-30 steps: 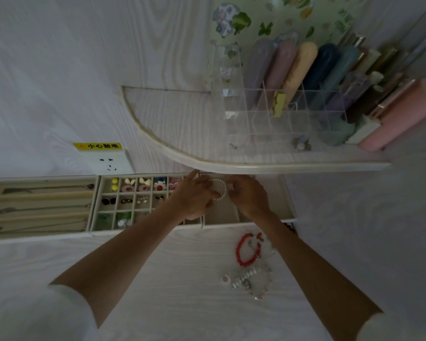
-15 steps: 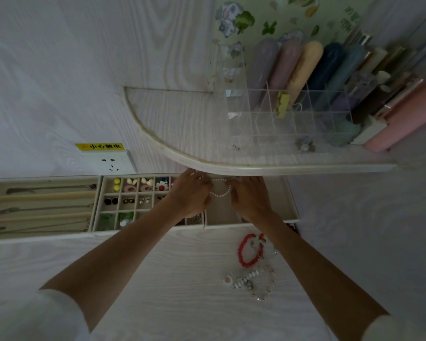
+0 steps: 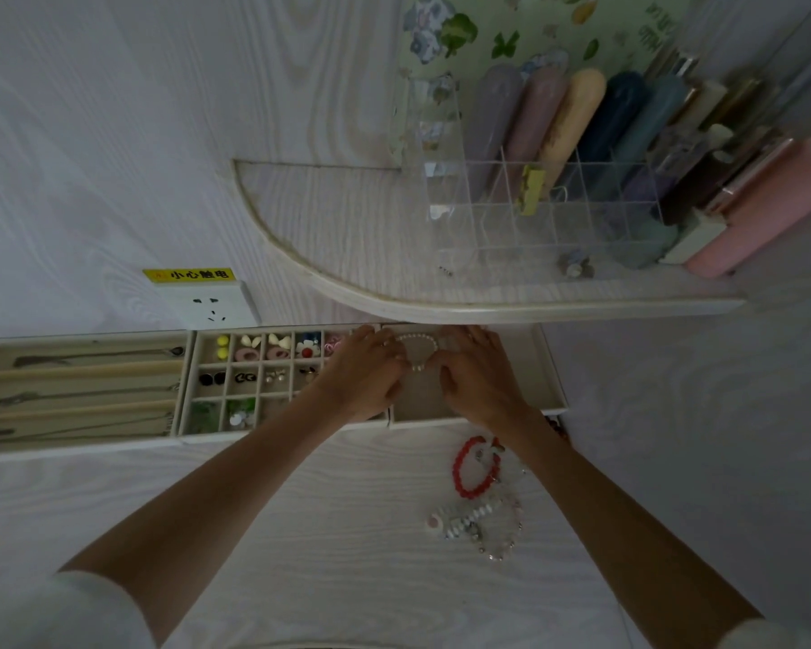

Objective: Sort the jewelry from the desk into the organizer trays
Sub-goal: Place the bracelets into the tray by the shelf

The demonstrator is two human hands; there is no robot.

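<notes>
Left hand: grip pinching pearl bracelet, left side.
Right hand: grip pinching its right side.
Position: over organizer tray.
Table: red bracelet loose.

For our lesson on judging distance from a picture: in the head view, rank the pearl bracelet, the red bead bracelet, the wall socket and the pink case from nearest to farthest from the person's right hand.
1. Pearl bracelet: at the right hand's fingers, over the tray.
2. Red bead bracelet: on the desk, just below the wrist.
3. Wall socket: far left, beyond the trays.
4. Pink case: upper right, on the shelf.
</notes>
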